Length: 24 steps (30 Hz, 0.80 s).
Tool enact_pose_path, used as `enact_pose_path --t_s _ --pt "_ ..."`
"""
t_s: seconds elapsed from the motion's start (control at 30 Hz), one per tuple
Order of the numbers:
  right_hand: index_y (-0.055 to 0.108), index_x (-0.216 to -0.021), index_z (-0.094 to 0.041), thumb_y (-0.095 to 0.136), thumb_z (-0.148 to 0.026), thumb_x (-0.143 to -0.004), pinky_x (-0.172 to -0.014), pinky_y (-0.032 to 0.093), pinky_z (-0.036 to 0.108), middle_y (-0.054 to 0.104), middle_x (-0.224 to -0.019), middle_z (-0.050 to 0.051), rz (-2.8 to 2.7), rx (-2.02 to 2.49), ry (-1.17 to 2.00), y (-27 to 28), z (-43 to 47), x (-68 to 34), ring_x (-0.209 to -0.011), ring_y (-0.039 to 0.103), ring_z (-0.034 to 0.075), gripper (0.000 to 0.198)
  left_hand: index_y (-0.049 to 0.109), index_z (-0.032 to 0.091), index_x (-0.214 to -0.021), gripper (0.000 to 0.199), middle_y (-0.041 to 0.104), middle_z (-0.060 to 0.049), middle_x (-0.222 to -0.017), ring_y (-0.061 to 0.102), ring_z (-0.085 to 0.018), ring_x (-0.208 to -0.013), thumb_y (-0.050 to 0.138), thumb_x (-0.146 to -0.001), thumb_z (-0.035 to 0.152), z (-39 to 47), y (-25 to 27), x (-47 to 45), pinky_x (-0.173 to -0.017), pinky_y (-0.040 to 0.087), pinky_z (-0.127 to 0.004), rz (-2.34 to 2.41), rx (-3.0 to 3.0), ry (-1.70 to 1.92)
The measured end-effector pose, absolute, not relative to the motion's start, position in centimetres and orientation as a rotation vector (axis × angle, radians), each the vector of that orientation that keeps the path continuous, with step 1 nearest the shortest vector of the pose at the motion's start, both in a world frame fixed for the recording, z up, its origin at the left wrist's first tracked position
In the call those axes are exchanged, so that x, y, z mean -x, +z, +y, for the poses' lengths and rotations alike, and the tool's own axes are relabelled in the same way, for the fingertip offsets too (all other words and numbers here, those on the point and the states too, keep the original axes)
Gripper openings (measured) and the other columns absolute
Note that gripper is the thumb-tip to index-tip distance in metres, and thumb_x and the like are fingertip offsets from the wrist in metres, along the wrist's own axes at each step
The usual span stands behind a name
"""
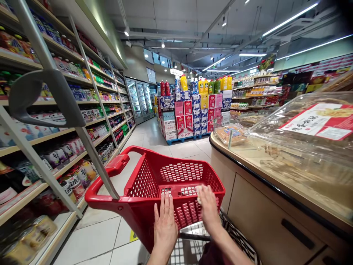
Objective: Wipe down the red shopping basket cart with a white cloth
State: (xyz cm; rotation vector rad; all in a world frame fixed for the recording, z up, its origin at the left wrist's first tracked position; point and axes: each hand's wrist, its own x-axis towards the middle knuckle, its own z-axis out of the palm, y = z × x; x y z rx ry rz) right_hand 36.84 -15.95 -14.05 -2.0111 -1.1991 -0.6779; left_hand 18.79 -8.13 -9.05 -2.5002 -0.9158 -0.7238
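Observation:
A red plastic shopping basket on wheels (pixel 182 167), with perforated walls and a grey pull handle (pixel 48 99), stands tilted in front of me. My left hand (pixel 164 224) lies against its near side wall, fingers stretched out and pointing up to the rim. Farther right along the same rim, my right hand (pixel 209 208) presses a crumpled whitish cloth (pixel 199 194) against the basket. Most of that cloth is hidden by the fingers, so I cannot tell whether it is fabric or tissue. No goods show inside the basket.
Shelves of bottles and packs (pixel 91 92) line the left side. At right, a counter (pixel 256 176) holds clear boxes of baked goods (pixel 317 114). Stacked drink cartons (pixel 193 114) stand ahead on blue pallets. A striped black-and-white item (pixel 239 235) is beside my right arm.

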Motion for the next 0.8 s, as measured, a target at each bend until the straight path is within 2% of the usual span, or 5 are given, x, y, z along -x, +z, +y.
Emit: enact_pose_path --t_s 0.13,0.3,0.43,0.67,0.8 --pt "0.026 -0.135 -0.029 0.025 0.003 -0.075 -0.103 0.028 0.048 0.037 -0.137 0.001 -1.409 1.911 -0.636 -13.8 -16.1 -36.8 -0.132 0.019 0.020 0.068 0.035 0.012 -0.131 0.065 0.032 -0.010 -0.140 0.013 -0.023 -0.134 0.045 -0.067 0.018 -8.0 -9.1 -18.6 -0.107 0.014 -0.047 -0.888 2.471 -0.717" --pt "0.033 -0.134 -0.022 0.026 0.000 -0.078 -0.103 0.027 0.049 0.037 -0.137 0.007 -1.066 2.036 -0.602 -13.9 -17.3 -38.9 -0.132 0.019 0.023 0.061 0.034 0.011 -0.132 0.067 0.032 -0.010 -0.140 0.007 -0.023 -0.134 0.046 -0.067 0.018 -8.0 -9.4 -18.5 -0.107 0.015 -0.047 -0.862 2.452 -0.697" --pt "0.028 -0.135 -0.028 0.027 -0.001 -0.080 -0.104 0.027 0.045 0.035 -0.139 0.001 -1.381 1.875 -0.574 -13.6 -16.5 -36.9 -0.132 0.019 0.020 0.061 0.034 0.011 -0.131 0.066 0.034 -0.010 -0.139 0.004 -0.022 -0.135 0.046 -0.067 0.019 -8.0 -9.4 -18.6 -0.107 0.015 -0.047 -0.877 2.437 -0.698" --pt "0.028 -0.136 -0.025 0.029 0.001 -0.075 -0.104 0.027 0.049 0.031 -0.141 0.003 -1.114 1.967 -0.603 -13.4 -18.0 -38.4 -0.132 0.017 0.022 0.066 0.033 0.012 -0.132 0.064 0.033 -0.009 -0.140 0.007 -0.022 -0.134 0.044 -0.069 0.017 -8.3 -9.4 -18.6 -0.107 0.012 -0.048 -0.892 2.453 -0.682" --pt "0.024 -0.136 -0.027 0.025 0.005 -0.074 -0.104 0.029 0.045 0.035 -0.139 0.002 -1.385 1.840 -0.592 -13.2 -16.5 -36.0 -0.132 0.018 0.019 0.070 0.034 0.011 -0.132 0.064 0.032 -0.009 -0.140 0.008 -0.021 -0.134 0.043 -0.069 0.017 -8.3 -9.3 -18.6 -0.107 0.011 -0.048 -0.913 2.453 -0.679"
